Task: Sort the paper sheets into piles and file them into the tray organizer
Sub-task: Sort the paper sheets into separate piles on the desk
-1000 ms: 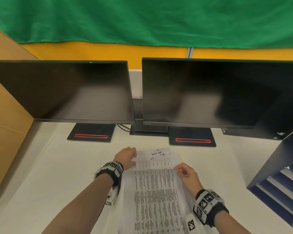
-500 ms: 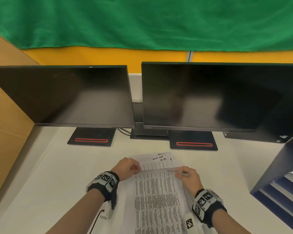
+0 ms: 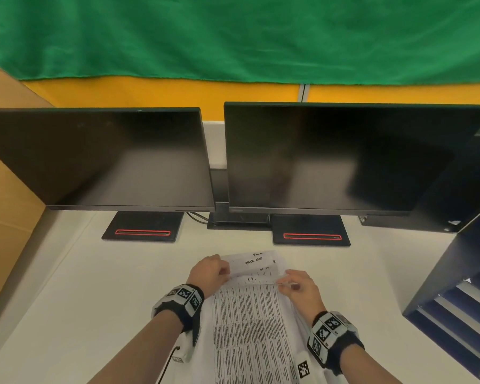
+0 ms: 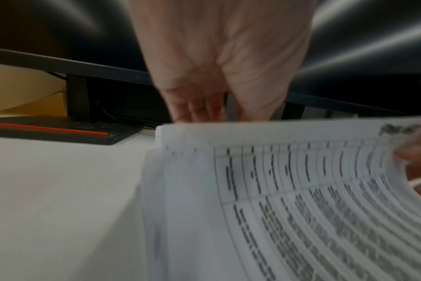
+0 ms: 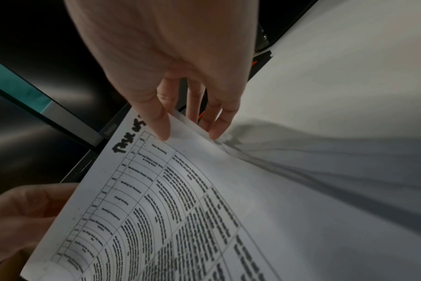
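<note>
Both forearms reach forward over the tabletop point(image 3: 67, 300). The left hand point(image 3: 209, 274) curls round the far left edge of the top sheet point(image 3: 250, 328), and the right hand point(image 3: 299, 286) pinches its far right corner, thumb on top. More sheets point(image 3: 254, 263) lie beneath. The organizer point(image 3: 455, 286) stands right of the hands; monitors point(image 3: 330, 156) stand beyond.

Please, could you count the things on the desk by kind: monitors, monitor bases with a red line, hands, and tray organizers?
Monitors: 2 (left, right)
Bases with a red line: 2 (left, right)
Hands: 2 (left hand, right hand)
Tray organizer: 1
Total: 7
</note>
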The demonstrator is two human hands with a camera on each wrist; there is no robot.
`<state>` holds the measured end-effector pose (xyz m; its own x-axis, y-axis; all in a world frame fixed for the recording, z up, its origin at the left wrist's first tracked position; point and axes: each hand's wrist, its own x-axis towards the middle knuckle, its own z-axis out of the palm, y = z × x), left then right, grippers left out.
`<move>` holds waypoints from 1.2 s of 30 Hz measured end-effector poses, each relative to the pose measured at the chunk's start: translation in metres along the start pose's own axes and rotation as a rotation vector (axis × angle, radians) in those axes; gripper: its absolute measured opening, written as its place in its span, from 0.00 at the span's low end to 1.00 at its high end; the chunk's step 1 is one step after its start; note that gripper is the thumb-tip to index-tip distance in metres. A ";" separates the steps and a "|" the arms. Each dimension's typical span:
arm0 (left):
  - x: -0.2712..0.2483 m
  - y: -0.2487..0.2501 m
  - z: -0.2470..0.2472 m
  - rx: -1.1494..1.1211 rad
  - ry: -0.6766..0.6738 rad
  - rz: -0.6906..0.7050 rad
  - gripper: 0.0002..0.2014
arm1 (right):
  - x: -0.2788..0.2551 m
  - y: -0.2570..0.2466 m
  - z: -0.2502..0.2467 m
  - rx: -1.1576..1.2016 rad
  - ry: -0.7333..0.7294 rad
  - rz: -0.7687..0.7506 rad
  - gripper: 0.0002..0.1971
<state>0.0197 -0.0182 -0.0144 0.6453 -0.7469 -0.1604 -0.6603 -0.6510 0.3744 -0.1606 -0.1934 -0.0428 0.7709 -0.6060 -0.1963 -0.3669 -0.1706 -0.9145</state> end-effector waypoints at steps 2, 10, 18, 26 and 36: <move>-0.002 0.004 0.000 0.017 0.015 0.074 0.07 | 0.000 -0.003 0.000 0.019 -0.001 0.005 0.10; 0.004 0.013 -0.006 -0.064 -0.020 0.035 0.10 | 0.003 0.003 0.004 0.005 0.003 0.008 0.13; 0.010 0.016 -0.011 -0.176 -0.068 -0.025 0.13 | 0.001 0.002 0.004 0.015 -0.012 0.011 0.12; 0.015 0.007 0.001 -0.061 -0.076 -0.140 0.09 | 0.000 0.000 0.003 0.006 -0.012 0.003 0.12; 0.009 0.004 0.004 0.148 -0.021 0.005 0.14 | -0.001 -0.002 0.002 -0.039 -0.009 0.013 0.11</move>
<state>0.0214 -0.0277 -0.0177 0.6349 -0.7516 -0.1786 -0.7137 -0.6592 0.2369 -0.1599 -0.1906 -0.0417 0.7703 -0.6015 -0.2117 -0.3969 -0.1925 -0.8974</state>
